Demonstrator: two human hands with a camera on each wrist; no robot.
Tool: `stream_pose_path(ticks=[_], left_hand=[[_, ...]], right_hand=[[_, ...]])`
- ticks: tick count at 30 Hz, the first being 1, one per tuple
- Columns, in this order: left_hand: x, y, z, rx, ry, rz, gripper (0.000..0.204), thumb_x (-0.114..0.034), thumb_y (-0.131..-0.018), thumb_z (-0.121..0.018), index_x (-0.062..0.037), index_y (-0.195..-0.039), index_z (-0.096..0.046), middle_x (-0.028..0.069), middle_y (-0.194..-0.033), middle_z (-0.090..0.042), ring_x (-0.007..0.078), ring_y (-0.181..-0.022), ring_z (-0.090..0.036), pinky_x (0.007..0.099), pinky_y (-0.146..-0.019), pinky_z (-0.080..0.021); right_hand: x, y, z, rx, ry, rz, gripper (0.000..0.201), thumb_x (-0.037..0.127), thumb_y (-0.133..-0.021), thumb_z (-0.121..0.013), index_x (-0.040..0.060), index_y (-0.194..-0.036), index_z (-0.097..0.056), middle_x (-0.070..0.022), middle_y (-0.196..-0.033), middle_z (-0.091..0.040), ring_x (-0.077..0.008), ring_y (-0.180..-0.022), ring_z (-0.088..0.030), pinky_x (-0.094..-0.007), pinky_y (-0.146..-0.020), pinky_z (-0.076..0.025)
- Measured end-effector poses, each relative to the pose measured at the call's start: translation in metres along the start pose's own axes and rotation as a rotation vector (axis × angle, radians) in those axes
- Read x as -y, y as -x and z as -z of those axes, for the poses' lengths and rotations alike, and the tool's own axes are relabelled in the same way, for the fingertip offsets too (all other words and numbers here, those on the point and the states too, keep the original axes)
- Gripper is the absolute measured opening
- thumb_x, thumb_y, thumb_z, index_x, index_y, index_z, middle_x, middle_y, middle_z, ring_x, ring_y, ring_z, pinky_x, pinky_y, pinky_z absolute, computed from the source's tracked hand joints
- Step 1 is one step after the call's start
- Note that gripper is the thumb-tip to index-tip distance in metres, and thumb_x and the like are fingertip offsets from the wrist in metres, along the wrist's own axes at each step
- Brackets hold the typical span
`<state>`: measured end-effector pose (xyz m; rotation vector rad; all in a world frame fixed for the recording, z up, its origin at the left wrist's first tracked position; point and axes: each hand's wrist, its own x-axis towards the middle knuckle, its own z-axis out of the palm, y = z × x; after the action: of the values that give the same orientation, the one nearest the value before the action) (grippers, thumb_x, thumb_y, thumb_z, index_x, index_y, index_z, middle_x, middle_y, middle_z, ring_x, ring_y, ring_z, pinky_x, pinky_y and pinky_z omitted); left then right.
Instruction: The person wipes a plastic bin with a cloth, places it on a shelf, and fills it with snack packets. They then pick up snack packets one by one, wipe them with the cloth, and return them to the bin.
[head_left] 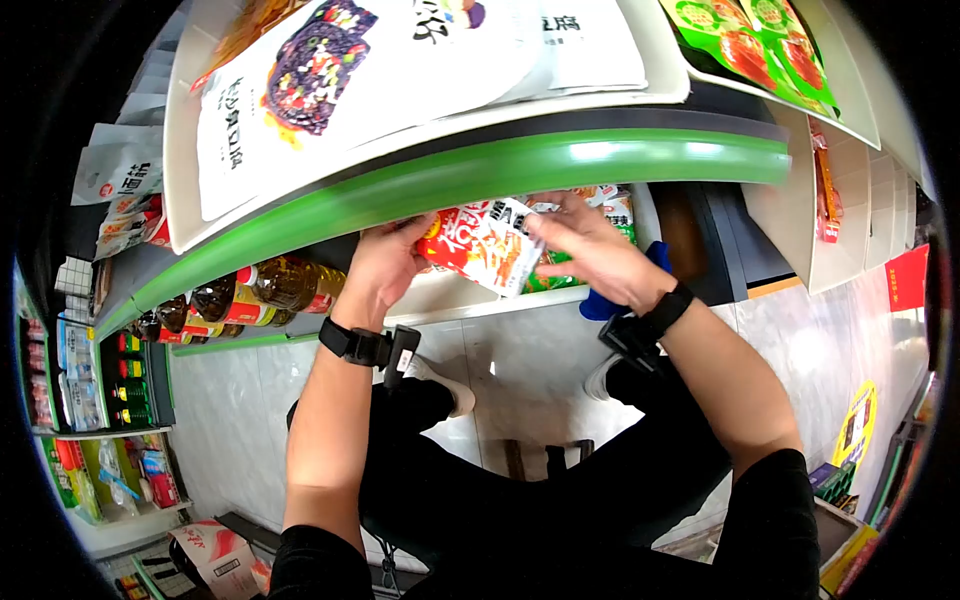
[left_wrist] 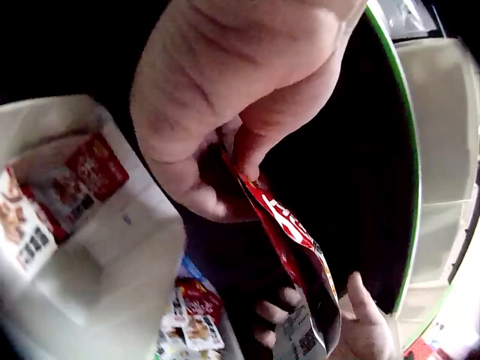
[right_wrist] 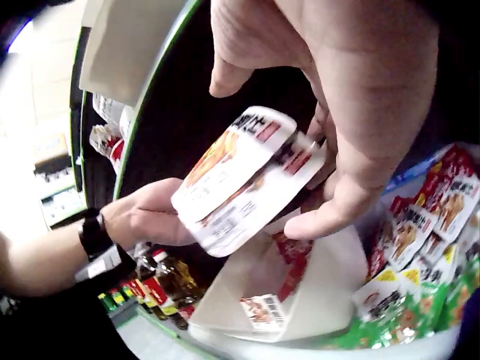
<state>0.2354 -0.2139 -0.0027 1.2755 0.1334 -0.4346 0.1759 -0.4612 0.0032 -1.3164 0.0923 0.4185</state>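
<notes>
My left hand (head_left: 385, 265) pinches red and white snack packets (head_left: 487, 245) at their red end, between thumb and fingers, just below the shelf's green edge. In the right wrist view two packets (right_wrist: 247, 176) overlap, their white ends facing the right hand. My right hand (head_left: 600, 255) is at that white end, its thumb spread away and its fingers loosely extended close behind the packets. Beneath the hands a white bin (right_wrist: 300, 300) holds a few similar red packets, with more packets (right_wrist: 409, 240) piled beside it above green bags.
Large white snack bags (head_left: 350, 100) fill the tray above the green shelf edge (head_left: 480, 165). Oil bottles (head_left: 290, 285) line the lower shelf at left. White bins (head_left: 850, 215) stand at right, and a cardboard box (head_left: 215, 555) is on the lower left.
</notes>
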Motion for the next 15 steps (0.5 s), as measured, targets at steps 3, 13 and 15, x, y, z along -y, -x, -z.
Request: stream_pose_path(ticks=[3,13,15], left_hand=[[0.011,0.0,-0.012,0.092,0.089,-0.013,0.02,-0.009,-0.095,-0.053,-0.0032,-0.113,-0.058,0.0097,-0.113,-0.062,0.0218,-0.102,-0.062,0.04,-0.083,-0.055],[-0.004,0.015,-0.019,0.296,-0.157,-0.017,0.028,-0.008,-0.092,-0.058,0.0025,-0.118,-0.054,0.0114,-0.112,-0.063,0.0175,-0.099,-0.063,0.0311,-0.087,-0.051],[-0.001,0.016,-0.023,0.288,-0.229,-0.011,0.029,-0.013,-0.092,-0.059,0.0022,-0.117,-0.056,0.0097,-0.11,-0.065,0.0145,-0.097,-0.062,0.0282,-0.086,-0.049]], right_hand=[[-0.004,0.004,-0.012,0.084,-0.185,-0.059,0.059,0.026,-0.085,-0.071,0.0006,-0.13,-0.042,-0.0119,-0.115,-0.059,-0.0185,-0.103,-0.061,-0.0378,-0.086,-0.053],[-0.004,0.003,0.002,-0.356,0.872,0.357,0.019,0.024,-0.083,-0.068,0.0058,-0.088,-0.068,-0.0193,-0.078,-0.063,-0.0359,-0.063,-0.06,-0.0408,-0.061,-0.048],[-0.01,0.003,0.001,-0.335,0.886,0.508,0.02,0.023,-0.084,-0.067,0.0038,-0.089,-0.067,-0.018,-0.075,-0.062,-0.035,-0.066,-0.06,-0.0406,-0.063,-0.048]])
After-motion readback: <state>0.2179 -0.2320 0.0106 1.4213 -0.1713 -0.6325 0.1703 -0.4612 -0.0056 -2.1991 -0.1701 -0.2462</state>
